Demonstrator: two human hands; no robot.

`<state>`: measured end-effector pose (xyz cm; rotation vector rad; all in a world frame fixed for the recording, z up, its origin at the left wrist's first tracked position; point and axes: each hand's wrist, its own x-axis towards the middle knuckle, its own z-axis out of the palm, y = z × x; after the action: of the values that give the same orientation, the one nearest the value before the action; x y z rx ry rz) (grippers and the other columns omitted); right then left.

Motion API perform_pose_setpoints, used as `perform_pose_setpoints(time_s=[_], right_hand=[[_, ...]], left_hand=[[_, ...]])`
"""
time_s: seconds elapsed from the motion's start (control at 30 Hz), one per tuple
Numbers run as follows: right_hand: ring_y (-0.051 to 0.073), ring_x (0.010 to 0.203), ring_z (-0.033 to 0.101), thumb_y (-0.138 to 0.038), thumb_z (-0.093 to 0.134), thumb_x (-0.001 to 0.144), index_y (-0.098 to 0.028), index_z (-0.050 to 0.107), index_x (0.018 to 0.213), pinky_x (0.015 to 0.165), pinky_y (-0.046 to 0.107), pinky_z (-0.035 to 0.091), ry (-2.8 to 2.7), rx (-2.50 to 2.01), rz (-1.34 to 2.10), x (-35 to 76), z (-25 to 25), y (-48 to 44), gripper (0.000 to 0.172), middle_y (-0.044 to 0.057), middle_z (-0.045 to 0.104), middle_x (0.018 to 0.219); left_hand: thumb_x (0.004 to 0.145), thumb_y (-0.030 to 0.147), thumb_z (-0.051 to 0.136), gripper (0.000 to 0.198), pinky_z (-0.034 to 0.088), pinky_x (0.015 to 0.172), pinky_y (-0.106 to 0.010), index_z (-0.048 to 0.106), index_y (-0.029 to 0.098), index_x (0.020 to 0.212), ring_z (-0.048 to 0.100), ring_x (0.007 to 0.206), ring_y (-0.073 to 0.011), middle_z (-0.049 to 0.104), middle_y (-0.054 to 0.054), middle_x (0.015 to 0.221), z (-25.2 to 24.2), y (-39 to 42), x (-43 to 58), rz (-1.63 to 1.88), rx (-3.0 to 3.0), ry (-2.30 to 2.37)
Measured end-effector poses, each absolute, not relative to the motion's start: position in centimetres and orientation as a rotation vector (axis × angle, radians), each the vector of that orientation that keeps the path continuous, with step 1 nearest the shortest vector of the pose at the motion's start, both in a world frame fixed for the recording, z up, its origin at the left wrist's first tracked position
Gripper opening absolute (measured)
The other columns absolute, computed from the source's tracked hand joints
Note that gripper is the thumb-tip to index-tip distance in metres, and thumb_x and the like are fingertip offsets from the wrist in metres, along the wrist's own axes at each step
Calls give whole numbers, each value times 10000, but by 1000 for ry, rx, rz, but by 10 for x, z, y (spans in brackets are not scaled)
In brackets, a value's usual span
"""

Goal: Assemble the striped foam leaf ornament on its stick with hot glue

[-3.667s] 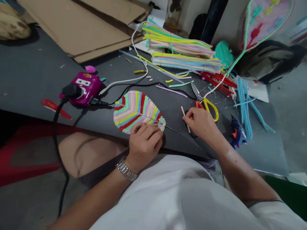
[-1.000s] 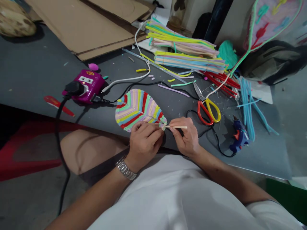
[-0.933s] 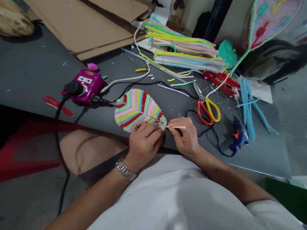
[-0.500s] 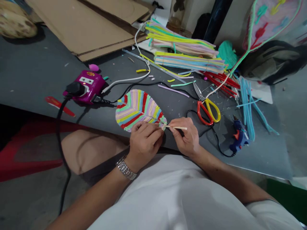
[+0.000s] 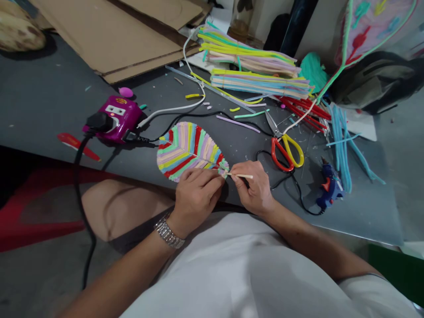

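Observation:
A leaf-shaped piece of striped pipe cleaners [image 5: 185, 150] in several colours lies at the table's near edge. My left hand [image 5: 198, 190] is closed on its near right rim, close to the narrow tip; the fingertips are partly hidden. Between the thumb and fingers of my right hand [image 5: 253, 187] is pinched a pale cream pipe cleaner [image 5: 244, 176], whose free end sticks out to the right. Its other end meets the leaf's tip, where a small green tuft shows. Scissors [image 5: 281, 148] with one red and one yellow handle lie just beyond my right hand.
A blue glue gun [image 5: 328, 183] rests at the right, its black cord curving nearby. Bundled pipe cleaners [image 5: 258, 81] lie at the back, light blue ones [image 5: 342, 150] at the right. A purple power socket [image 5: 115, 119] with cables stands left, near cardboard sheets [image 5: 109, 39].
The view has shifted slightly. Both hands stay at the leaf's tip, and the pale pipe cleaner's free end juts out a little less far past my right fingers.

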<state>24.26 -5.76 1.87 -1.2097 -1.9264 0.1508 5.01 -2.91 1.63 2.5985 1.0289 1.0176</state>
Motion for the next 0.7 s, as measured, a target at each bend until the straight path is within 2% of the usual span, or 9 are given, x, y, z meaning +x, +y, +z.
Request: perform_pose_setpoints(time_s=[0.27, 0.53, 0.7], right_hand=[[219, 867, 695, -106, 525, 991, -235, 565, 1030, 784, 375, 428, -1924, -1222, 163, 241, 21, -58, 140, 49, 736, 911], [215, 848, 687, -121, 514, 1002, -235, 558, 1014, 773, 378, 433, -1939, -1225, 164, 241, 21, -58, 123, 49, 730, 900], [208, 839, 680, -128, 502, 1008, -230, 562, 1017, 771, 382, 434, -1941, -1234, 176, 241, 22, -58, 119, 52, 729, 903]], left_hand=[[959, 131, 631, 97, 459, 701, -353, 704, 179, 916, 655, 799, -213, 769, -45, 917, 17, -25, 53, 991, 2624, 1053], [958, 117, 615, 115, 537, 770, -334, 712, 166, 922, 696, 905, -211, 771, -64, 1020, 21, -18, 54, 935, 2529, 1022], [944, 112, 609, 146, 533, 719, -324, 728, 170, 883, 703, 886, -216, 770, -49, 990, 34, -8, 57, 783, 2557, 1027]])
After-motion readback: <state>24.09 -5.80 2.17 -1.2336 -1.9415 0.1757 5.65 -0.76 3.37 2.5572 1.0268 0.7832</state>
